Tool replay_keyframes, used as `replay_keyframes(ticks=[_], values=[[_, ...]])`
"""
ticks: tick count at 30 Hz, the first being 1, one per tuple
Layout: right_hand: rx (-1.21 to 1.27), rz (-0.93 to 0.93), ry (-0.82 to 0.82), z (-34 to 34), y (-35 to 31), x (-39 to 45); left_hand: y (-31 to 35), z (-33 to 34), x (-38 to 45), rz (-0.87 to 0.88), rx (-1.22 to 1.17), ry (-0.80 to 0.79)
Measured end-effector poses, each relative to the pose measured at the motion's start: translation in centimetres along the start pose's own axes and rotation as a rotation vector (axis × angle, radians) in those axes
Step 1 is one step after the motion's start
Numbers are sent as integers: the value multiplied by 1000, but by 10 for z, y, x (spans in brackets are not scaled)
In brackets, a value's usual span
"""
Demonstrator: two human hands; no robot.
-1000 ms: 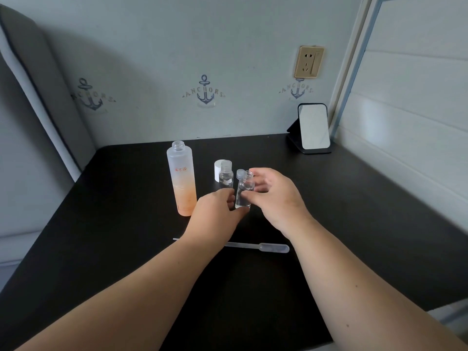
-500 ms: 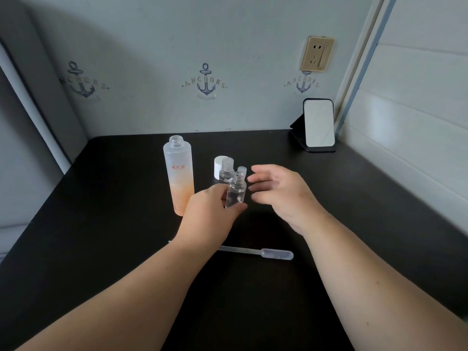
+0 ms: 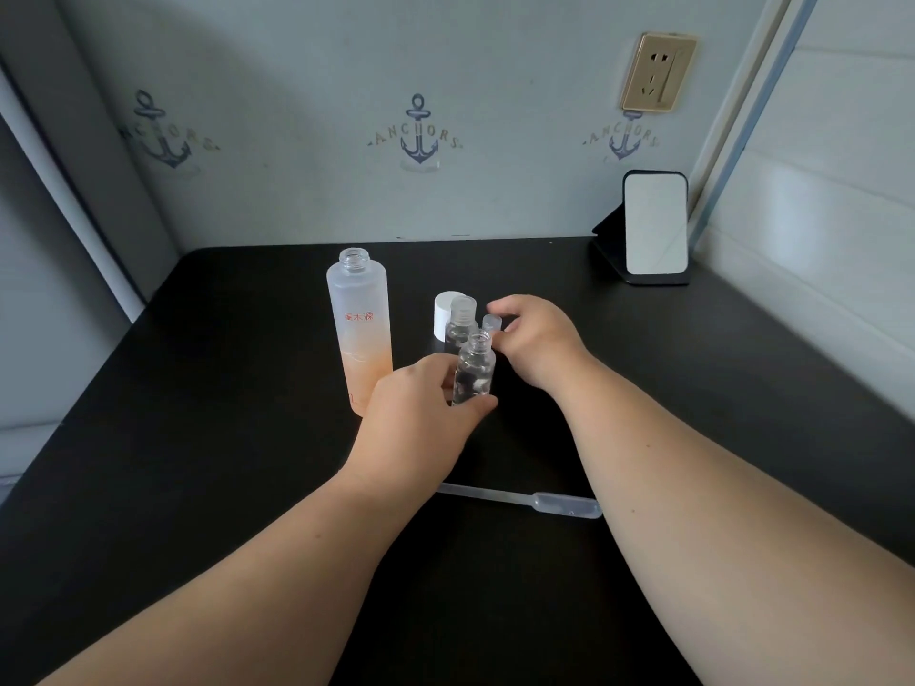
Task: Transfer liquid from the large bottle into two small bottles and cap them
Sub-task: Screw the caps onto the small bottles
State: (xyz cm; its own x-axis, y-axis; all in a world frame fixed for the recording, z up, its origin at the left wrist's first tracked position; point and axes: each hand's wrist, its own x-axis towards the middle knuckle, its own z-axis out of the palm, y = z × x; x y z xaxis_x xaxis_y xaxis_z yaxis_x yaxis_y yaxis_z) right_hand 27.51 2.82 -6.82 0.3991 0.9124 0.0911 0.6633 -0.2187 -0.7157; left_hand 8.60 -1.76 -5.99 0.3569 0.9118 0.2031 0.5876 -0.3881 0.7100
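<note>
Your left hand (image 3: 421, 408) pinches the uncapped small bottle (image 3: 474, 369); your right hand (image 3: 537, 334), at its 1 o'clock, pinches the small cap (image 3: 490, 322). Fumbling it could tip the bottle.

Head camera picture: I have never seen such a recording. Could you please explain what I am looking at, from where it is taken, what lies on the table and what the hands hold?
No machine is here: a person works with bare hands. The single camera sits on the person's head and looks forward and down, so both forearms reach in from below. The left hand holds an open small bottle upright. The right hand pinches a small clear cap just behind it. On the black table stand a tall frosted bottle, open, with orange liquid in its lower part, a white cap and a second small bottle already capped. A plastic pipette lies near the arms, and a small mirror stands in the far right corner.
</note>
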Motion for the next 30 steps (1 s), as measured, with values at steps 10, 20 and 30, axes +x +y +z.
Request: replay_keyframes(ticks=[10, 20, 30], values=[[-19, 14, 118, -8, -8, -15, 1, 0, -3, 33, 33, 0], [579, -96, 85, -49, -14, -85, 4, 2, -6, 96, 48, -37], [481, -390, 189, -39, -5, -106, 6, 6, -9, 169, 39, -75]])
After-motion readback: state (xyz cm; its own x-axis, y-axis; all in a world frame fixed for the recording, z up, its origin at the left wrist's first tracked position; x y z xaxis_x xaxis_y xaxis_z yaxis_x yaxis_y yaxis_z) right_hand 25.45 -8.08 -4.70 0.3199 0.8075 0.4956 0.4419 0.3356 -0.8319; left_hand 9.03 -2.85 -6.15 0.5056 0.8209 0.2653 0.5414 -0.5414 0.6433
